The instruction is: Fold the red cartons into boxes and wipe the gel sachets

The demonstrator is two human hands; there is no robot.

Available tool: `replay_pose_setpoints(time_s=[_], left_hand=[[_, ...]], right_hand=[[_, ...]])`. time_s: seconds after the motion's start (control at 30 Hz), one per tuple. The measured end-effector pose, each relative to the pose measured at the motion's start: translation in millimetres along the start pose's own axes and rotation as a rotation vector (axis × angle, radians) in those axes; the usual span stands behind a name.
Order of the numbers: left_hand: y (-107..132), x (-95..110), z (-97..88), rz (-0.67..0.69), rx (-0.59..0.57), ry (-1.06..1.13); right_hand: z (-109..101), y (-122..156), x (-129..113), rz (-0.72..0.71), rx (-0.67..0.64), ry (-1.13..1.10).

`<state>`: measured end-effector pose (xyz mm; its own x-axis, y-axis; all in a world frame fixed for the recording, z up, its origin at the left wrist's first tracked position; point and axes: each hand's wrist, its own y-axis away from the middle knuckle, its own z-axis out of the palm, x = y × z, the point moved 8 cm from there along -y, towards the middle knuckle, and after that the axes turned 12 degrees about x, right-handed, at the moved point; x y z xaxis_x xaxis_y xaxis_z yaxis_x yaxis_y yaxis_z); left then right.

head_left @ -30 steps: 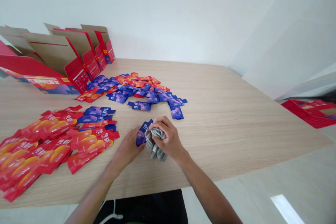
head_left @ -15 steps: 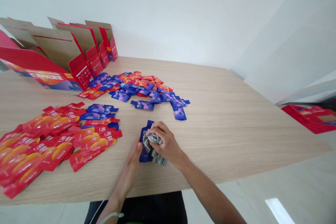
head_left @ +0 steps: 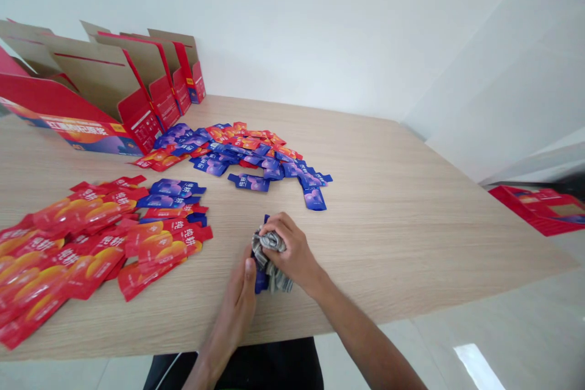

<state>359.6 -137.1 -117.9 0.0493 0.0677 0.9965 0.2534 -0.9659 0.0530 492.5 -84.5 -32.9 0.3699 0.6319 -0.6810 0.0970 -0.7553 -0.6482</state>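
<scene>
My right hand [head_left: 293, 251] is closed around a bunched grey striped cloth [head_left: 273, 241], which presses against a blue pouch [head_left: 261, 281] near the table's front edge. The cloth hides most of that pouch; only its spout end and lower part show. My left hand [head_left: 241, 290] grips the pouch's left edge, thumb uppermost, with its other fingers partly hidden. Just beyond both hands lies a loose blue pouch [head_left: 249, 182], at the front of a mixed heap of blue and red pouches [head_left: 274, 158].
Many red pouches [head_left: 86, 256] are piled at the left, beside a small stack of blue and red ones [head_left: 171, 195]. Open red cartons [head_left: 100, 116] stand in a row at the back left. Another red box [head_left: 539, 207] sits beyond the table's right edge.
My left hand has shifted slightly right, and the cloth now covers more of the blue pouch. The pouch appears turned more edge-on. Both hands keep their grip.
</scene>
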Motion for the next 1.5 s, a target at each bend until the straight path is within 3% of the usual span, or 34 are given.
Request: replay_pose_setpoints(time_s=[0.1, 0.2, 0.4, 0.53, 0.77, 0.87, 1.1, 1.23, 1.33, 1.5], left_hand=[[10, -7, 1.9, -0.013, -0.028, -0.049], [11, -7, -0.6, -0.014, 0.006, -0.049], [-3, 2, -14.3, -0.019, 0.169, -0.036], [-9, 1, -19.5, -0.017, 0.189, 0.013], [10, 0, -5.5, -0.018, 0.031, -0.048], [18, 0, 2.1, -0.029, -0.023, -0.054], [3, 0, -15.6, -0.030, 0.162, -0.048], [-3, 5, -21.8, -0.008, 0.200, -0.024], [0, 2, -16.7, -0.016, 0.140, -0.046], [14, 4, 0.9, 0.038, -0.018, -0.056]], right_hand=[[-11, -4, 5, 0.048, 0.091, 0.025], [-10, -5, 2, 0.034, 0.069, 0.022], [14, 5, -12, -0.105, -0.234, -0.037], [23, 12, -18, -0.171, -0.351, -0.052], [-6, -4, -6, -0.040, -0.015, -0.019], [-14, -8, -2, -0.021, 0.048, -0.005], [8, 1, -23, -0.181, -0.241, -0.101], [16, 8, -26, -0.208, -0.312, -0.082], [9, 4, -20, -0.145, -0.207, -0.051], [-17, -8, -8, -0.041, 0.091, -0.016]])
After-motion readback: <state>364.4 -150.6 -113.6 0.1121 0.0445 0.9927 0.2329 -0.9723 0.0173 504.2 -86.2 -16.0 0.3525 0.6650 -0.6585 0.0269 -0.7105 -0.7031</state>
